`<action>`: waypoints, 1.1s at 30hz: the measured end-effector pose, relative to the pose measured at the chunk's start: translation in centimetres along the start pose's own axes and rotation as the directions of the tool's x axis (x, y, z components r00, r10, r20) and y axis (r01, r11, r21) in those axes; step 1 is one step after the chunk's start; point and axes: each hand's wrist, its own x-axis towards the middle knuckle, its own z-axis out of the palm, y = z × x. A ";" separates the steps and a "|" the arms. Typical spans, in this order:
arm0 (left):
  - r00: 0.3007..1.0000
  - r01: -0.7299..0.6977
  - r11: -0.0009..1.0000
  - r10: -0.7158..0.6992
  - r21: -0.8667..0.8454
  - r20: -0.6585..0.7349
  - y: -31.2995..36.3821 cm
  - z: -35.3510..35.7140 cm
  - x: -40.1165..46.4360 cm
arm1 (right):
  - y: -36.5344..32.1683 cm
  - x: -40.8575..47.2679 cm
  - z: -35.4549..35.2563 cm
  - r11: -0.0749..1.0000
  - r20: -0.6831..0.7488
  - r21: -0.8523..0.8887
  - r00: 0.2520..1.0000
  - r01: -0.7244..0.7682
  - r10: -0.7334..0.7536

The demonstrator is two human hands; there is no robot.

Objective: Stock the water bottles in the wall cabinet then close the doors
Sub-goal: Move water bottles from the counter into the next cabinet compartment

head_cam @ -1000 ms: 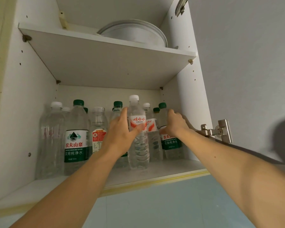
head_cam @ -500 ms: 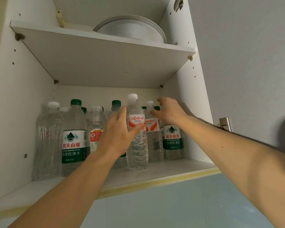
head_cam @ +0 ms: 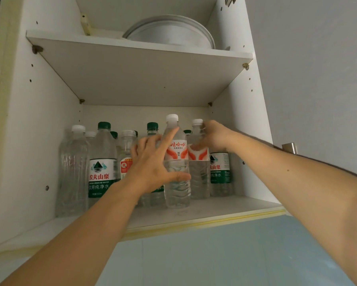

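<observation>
Several water bottles stand on the lower shelf (head_cam: 214, 211) of the open wall cabinet. At the front, a white-capped bottle with a red label (head_cam: 176, 178) stands upright. My left hand (head_cam: 152, 164) is spread against its left side, with the thumb across its front and the index finger along its shoulder. Just behind it, a second red-label bottle (head_cam: 199, 176) is held by my right hand (head_cam: 213, 136), which grips its neck under the white cap. A green-label bottle (head_cam: 219, 174) stands at the far right, another green-label bottle (head_cam: 101, 172) at the left.
A clear unlabeled bottle (head_cam: 73, 172) stands at the far left near the cabinet side wall. The upper shelf (head_cam: 140, 73) holds a large round white dish (head_cam: 171, 33). A door hinge (head_cam: 290, 147) juts out at the right, beside the open door's inner face (head_cam: 317, 79).
My right hand moved up from the bottles at the right and took hold of the rear red-label bottle's neck. My left hand's fingers spread wider on the front bottle.
</observation>
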 end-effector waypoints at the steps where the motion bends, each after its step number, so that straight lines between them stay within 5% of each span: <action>1: 1.000 -0.011 1.000 0.011 0.014 -0.007 -0.1 0.0 0.2 | 0.1 -0.3 -0.4 0.999 0.010 0.029 1.000 0.027 -0.027; 8: 0.999 -0.034 0.968 0.028 0.248 0.028 0.6 0.5 1.4 | -0.2 -1.8 -2.7 0.992 0.095 0.110 0.992 0.066 -0.077; 14: 0.999 -0.041 0.944 0.032 0.328 0.034 -0.3 1.2 2.5 | -0.4 -2.0 -2.9 0.993 0.119 -0.023 0.986 0.120 -0.116; 18: 0.999 -0.051 0.941 0.048 0.333 0.018 -1.3 2.0 2.8 | -0.2 -1.9 -2.8 0.981 0.171 -0.119 0.976 0.156 -0.134; 26: 0.995 -0.094 0.934 0.095 0.345 0.013 -2.2 2.5 3.0 | 0.8 -0.9 -1.5 0.978 0.139 -0.040 0.970 0.205 -0.198; 33: 0.995 -0.090 0.921 0.098 0.379 -0.003 -1.8 2.7 2.6 | 0.0 -0.6 -0.8 0.969 0.131 -0.194 0.983 0.156 -0.132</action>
